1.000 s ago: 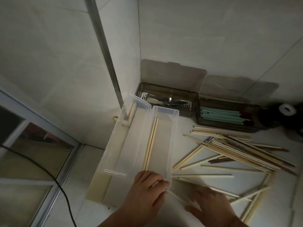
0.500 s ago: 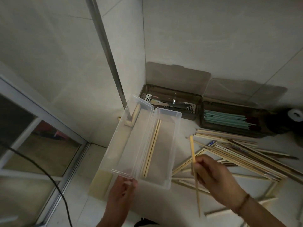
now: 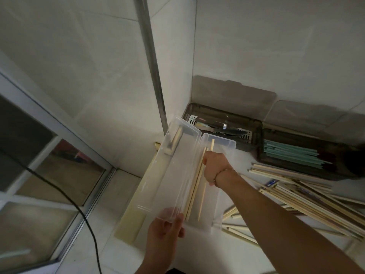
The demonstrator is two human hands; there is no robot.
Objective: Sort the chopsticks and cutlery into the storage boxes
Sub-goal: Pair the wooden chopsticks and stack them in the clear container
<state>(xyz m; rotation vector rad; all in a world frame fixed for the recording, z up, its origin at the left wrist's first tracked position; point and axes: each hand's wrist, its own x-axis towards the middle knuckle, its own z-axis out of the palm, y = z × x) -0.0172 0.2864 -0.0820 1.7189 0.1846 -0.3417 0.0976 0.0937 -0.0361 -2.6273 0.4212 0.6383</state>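
Chopstick [image 3: 203, 196], light, stiff and thin, hangs over the clear box [image 3: 221, 192], pinched mid-shaft by the right hand [image 3: 214, 167]; the left hand [image 3: 166, 231] grips the box's near edge. Loose chopsticks [image 3: 308, 196] lie beside.

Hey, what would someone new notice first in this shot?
First, the right hand lowering a pale chopstick into the clear box at centre, while the left hand holds the box's open lid. Next, the loose heap of chopsticks on the right, in front of two dark boxes against the wall.
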